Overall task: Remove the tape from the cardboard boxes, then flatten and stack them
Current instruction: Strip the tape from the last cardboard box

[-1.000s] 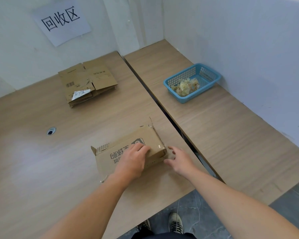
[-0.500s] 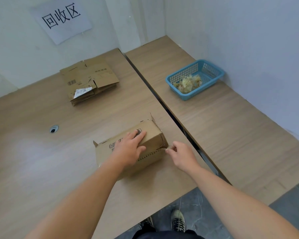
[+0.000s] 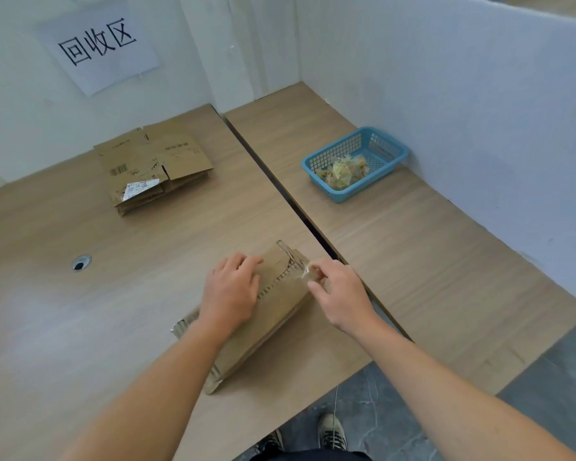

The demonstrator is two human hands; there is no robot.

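A single head-worn camera sits above the near edge of the left table [image 3: 63, 344], tilted forward and steeply down; it faces the far corner of the walls [image 3: 446, 94]; left hand [image 3: 230, 291] and right hand [image 3: 341, 294] lie close beneath, mid-frame.

Recycling workstn: wall sign [image 3: 98, 44] reads 回收区, partitioned desks [image 3: 429, 261].

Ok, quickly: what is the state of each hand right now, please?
Left hand: open, pressing down on the cardboard box.
Right hand: closed, pinching the clear tape at the box's end.
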